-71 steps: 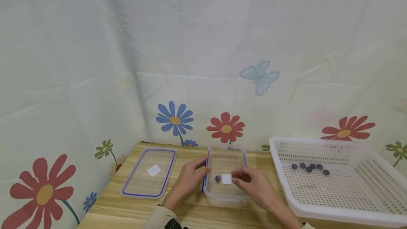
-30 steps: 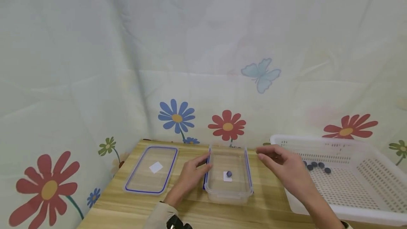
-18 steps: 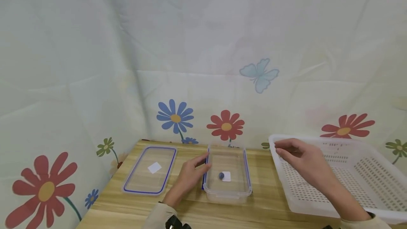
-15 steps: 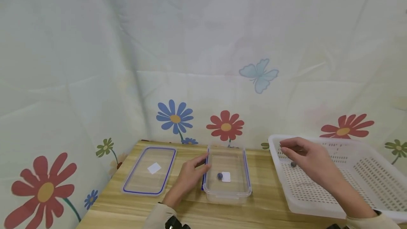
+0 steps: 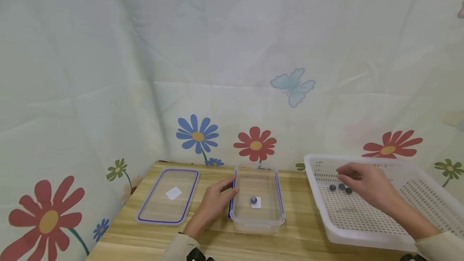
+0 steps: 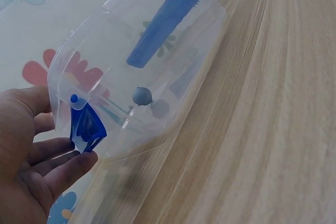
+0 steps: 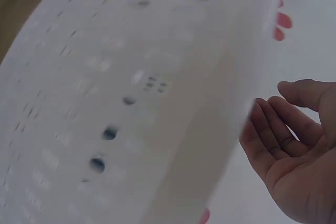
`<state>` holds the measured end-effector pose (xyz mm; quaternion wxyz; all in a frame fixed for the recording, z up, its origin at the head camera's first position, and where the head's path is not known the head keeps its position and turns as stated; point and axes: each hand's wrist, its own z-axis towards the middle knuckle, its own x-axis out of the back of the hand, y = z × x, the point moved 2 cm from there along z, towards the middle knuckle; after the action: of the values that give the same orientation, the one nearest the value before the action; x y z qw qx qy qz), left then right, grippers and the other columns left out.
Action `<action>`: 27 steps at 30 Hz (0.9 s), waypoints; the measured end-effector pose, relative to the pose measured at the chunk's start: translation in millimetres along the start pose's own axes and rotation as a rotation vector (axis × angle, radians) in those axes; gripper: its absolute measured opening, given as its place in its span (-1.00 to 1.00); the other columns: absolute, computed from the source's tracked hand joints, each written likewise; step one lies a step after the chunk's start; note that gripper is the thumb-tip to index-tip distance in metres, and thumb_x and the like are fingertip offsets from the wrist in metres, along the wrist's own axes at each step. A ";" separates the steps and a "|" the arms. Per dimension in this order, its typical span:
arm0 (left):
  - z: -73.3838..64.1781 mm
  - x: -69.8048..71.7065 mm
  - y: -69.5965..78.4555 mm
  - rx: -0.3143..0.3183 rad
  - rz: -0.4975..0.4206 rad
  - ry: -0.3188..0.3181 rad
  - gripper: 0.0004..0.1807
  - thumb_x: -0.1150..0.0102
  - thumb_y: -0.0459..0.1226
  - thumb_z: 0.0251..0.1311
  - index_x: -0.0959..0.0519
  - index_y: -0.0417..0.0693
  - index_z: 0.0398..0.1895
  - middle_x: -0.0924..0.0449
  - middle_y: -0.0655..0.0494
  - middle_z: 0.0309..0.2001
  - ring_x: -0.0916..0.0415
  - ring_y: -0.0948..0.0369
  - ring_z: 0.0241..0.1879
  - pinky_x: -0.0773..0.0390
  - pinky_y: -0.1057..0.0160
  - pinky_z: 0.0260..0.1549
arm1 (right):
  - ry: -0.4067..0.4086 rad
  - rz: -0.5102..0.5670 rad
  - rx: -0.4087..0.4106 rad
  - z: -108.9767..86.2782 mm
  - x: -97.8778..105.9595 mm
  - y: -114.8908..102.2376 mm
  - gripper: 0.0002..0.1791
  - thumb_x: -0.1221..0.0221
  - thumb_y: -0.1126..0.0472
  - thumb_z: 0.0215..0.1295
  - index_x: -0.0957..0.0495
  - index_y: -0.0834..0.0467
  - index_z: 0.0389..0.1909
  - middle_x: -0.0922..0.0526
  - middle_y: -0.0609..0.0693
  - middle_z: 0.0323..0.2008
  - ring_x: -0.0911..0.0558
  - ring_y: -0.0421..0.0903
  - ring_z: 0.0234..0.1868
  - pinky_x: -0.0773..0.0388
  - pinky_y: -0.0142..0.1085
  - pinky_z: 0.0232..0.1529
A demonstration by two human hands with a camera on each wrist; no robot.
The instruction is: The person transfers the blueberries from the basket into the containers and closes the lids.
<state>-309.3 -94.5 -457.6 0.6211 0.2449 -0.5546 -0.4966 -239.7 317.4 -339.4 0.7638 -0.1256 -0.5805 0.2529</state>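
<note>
My left hand (image 5: 214, 202) rests against the left side of a clear lidless plastic box (image 5: 259, 225); its loosely bent fingers lie by a blue latch (image 6: 86, 127) in the left wrist view. Inside the box, a single blueberry (image 5: 253, 199) lies at the edge of a small white square (image 5: 257, 204). My right hand (image 5: 373, 186) hovers over a white perforated basket (image 5: 344, 235), thumb and fingertips apart, with nothing seen between them. Three blueberries (image 5: 342, 187) show on the basket floor, left of and below that hand; the hand may hide others.
On the left of the wooden table (image 5: 301, 233) lies the box's clear lid (image 5: 164, 208) with a blue seal and a white square (image 5: 174, 193) on it. A flower-printed curtain (image 5: 224, 104) hangs behind the table.
My right hand has moved from the box rightward over the basket, and three blueberries now show beside it. The blueberry in the box has rolled about near the white square. My left hand stays put.
</note>
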 end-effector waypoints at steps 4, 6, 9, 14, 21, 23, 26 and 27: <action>0.3 -0.5 0.1 -0.013 0.000 0.003 -0.49 -0.22 -0.21 0.54 -0.52 -0.20 0.46 -0.56 -0.17 0.37 -0.48 -0.15 0.39 -0.44 -0.19 0.36 | -0.025 -0.051 0.013 2.1 0.5 17.0 -0.74 -0.40 0.24 0.40 -0.72 0.33 -0.02 -0.79 0.11 -0.17 -0.77 0.17 -0.12 -0.76 0.08 -0.13; 0.2 -0.7 0.2 -0.023 -0.001 0.006 -0.49 -0.23 -0.21 0.53 -0.53 -0.22 0.45 -0.57 -0.18 0.36 -0.49 -0.15 0.38 -0.46 -0.18 0.35 | -0.040 -0.074 0.020 3.4 1.8 23.9 -0.74 -0.41 0.24 0.38 -0.72 0.33 -0.04 -0.79 0.08 -0.20 -0.77 0.15 -0.15 -0.77 0.02 -0.18; 0.1 -0.9 -0.2 -0.038 0.002 0.009 -0.49 -0.23 -0.22 0.53 -0.53 -0.26 0.44 -0.57 -0.20 0.35 -0.50 -0.16 0.36 -0.48 -0.18 0.33 | -0.074 -0.087 0.016 5.1 4.5 32.3 -0.73 -0.41 0.26 0.37 -0.70 0.35 -0.03 -0.78 0.07 -0.22 -0.76 0.10 -0.19 -0.77 -0.08 -0.27; 0.8 -0.7 -1.4 -0.026 -0.008 0.004 -0.49 -0.22 -0.22 0.54 -0.52 -0.24 0.45 -0.56 -0.18 0.37 -0.49 -0.14 0.38 -0.47 -0.16 0.34 | -0.109 -0.119 0.036 8.7 8.0 42.3 -0.71 -0.42 0.27 0.34 -0.70 0.37 -0.03 -0.77 0.03 -0.24 -0.74 0.03 -0.23 -0.77 -0.06 -0.24; 1.8 -0.8 -3.2 -0.019 -0.020 0.001 -0.48 -0.22 -0.20 0.55 -0.52 -0.22 0.46 -0.54 -0.16 0.39 -0.47 -0.13 0.40 -0.46 -0.16 0.35 | -0.129 -0.169 0.086 13.8 9.0 58.9 -0.73 -0.45 0.31 0.30 -0.70 0.36 -0.07 -0.76 0.03 -0.24 -0.74 0.06 -0.21 -0.76 0.04 -0.18; 1.7 -0.7 -3.1 -0.018 -0.024 -0.001 -0.48 -0.22 -0.21 0.55 -0.51 -0.22 0.46 -0.54 -0.16 0.39 -0.47 -0.13 0.40 -0.45 -0.16 0.35 | -0.133 -0.176 0.095 13.7 7.9 63.6 -0.74 -0.46 0.32 0.27 -0.71 0.35 -0.08 -0.76 0.03 -0.24 -0.74 0.07 -0.21 -0.76 0.06 -0.18; 1.7 -1.3 -3.5 -0.024 -0.023 -0.003 -0.48 -0.22 -0.21 0.55 -0.51 -0.24 0.46 -0.54 -0.18 0.38 -0.47 -0.14 0.39 -0.46 -0.17 0.35 | -0.146 -0.189 0.091 14.5 5.7 71.8 -0.73 -0.48 0.34 0.24 -0.72 0.35 -0.08 -0.76 0.06 -0.24 -0.73 0.09 -0.20 -0.75 0.11 -0.14; 1.8 -1.4 -3.6 -0.026 -0.021 -0.004 -0.48 -0.23 -0.21 0.54 -0.51 -0.24 0.46 -0.55 -0.17 0.38 -0.48 -0.14 0.39 -0.46 -0.17 0.35 | -0.149 -0.192 0.086 15.0 5.1 74.9 -0.73 -0.48 0.34 0.23 -0.73 0.34 -0.08 -0.76 0.07 -0.23 -0.73 0.09 -0.21 -0.75 0.12 -0.13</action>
<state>-312.1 -94.2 -460.8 0.6182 0.2415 -0.5466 -0.5107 -271.0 381.5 -367.1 0.7438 -0.0172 -0.6337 0.2119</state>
